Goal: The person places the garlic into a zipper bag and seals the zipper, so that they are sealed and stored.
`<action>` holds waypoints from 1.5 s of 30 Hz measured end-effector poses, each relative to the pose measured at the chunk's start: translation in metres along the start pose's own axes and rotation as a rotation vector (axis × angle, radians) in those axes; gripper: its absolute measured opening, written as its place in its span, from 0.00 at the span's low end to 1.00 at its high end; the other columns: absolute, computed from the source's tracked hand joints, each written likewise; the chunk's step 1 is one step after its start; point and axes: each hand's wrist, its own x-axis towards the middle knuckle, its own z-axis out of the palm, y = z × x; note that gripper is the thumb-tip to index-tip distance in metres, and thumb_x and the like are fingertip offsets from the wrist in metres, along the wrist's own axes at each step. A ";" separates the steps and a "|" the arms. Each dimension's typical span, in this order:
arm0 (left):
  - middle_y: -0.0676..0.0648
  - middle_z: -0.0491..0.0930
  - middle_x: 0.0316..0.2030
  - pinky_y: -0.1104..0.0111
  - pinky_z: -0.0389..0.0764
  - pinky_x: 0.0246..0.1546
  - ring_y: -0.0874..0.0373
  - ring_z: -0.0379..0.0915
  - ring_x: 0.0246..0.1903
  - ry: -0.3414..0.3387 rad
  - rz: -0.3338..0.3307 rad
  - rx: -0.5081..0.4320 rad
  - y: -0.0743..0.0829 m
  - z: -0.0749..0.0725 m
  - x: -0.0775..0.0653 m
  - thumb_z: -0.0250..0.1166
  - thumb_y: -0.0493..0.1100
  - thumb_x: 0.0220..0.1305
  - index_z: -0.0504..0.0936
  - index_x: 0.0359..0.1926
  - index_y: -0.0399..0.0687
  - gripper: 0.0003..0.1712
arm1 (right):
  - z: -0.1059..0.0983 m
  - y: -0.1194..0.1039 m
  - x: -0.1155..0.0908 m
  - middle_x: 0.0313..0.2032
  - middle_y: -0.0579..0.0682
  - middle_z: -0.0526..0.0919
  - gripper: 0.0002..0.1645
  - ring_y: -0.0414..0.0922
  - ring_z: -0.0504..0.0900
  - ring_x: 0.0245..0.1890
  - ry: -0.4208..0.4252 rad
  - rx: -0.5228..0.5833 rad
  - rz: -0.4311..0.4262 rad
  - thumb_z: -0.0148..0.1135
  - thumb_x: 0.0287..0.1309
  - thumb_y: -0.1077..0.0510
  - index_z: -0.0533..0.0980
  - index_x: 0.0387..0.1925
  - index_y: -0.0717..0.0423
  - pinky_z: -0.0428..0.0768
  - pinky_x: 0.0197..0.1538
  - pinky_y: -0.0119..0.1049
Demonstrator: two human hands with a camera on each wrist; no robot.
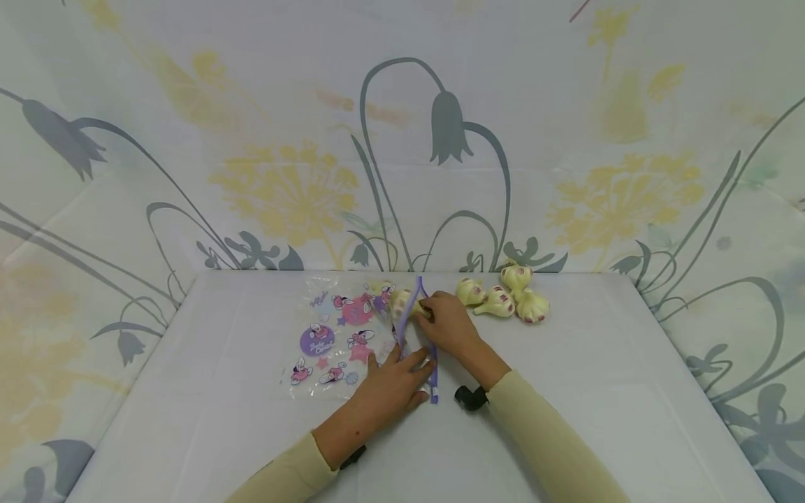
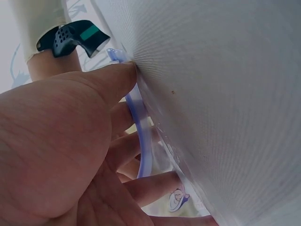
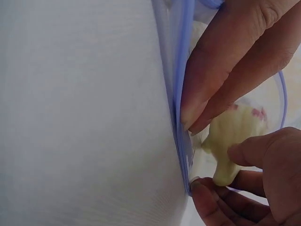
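Observation:
My right hand point(image 1: 449, 325) pinches a pale garlic bulb point(image 3: 235, 134) by its stem, between thumb and fingers. The bulb lies at the parted mouth of a clear plastic zip bag point(image 1: 327, 307) printed with pink and purple cartoon figures. The bag lies flat, with its purple zip edge point(image 1: 434, 377) toward the right. My left hand point(image 1: 386, 384) rests on the bag near that edge, its fingers extended and pressing at the opening. In the left wrist view the purple strip point(image 2: 143, 150) bows past those fingers. Something pale yellow shows through the bag's far part, partly hidden by the print.
Several more garlic bulbs point(image 1: 497, 302) lie grouped on the white table point(image 1: 604, 391), right of the bag near the back edge. A floral-patterned cloth point(image 1: 402, 209) rises behind the table. Dark wrist devices point(image 1: 470, 398) sit at both wrists.

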 end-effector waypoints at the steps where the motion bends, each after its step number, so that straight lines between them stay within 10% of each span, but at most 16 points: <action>1: 0.52 0.70 0.76 0.26 0.75 0.55 0.31 0.68 0.71 -0.002 -0.001 0.000 0.000 0.000 0.000 0.66 0.57 0.74 0.78 0.73 0.59 0.30 | 0.000 0.000 0.001 0.22 0.46 0.72 0.20 0.42 0.70 0.25 -0.002 -0.005 0.000 0.71 0.67 0.59 0.75 0.20 0.53 0.71 0.31 0.37; 32: 0.52 0.69 0.77 0.25 0.74 0.56 0.34 0.61 0.76 -0.025 0.007 0.012 0.000 0.000 0.001 0.65 0.57 0.76 0.76 0.75 0.58 0.31 | 0.007 0.002 0.019 0.19 0.49 0.77 0.14 0.45 0.71 0.22 0.045 -0.023 0.077 0.70 0.59 0.66 0.77 0.19 0.57 0.70 0.30 0.39; 45: 0.53 0.68 0.78 0.25 0.73 0.57 0.35 0.60 0.77 -0.034 -0.005 0.008 -0.001 0.004 0.003 0.65 0.58 0.76 0.76 0.75 0.59 0.31 | 0.002 0.003 0.003 0.34 0.57 0.89 0.11 0.51 0.87 0.35 0.065 0.117 0.134 0.71 0.59 0.64 0.88 0.42 0.67 0.86 0.43 0.46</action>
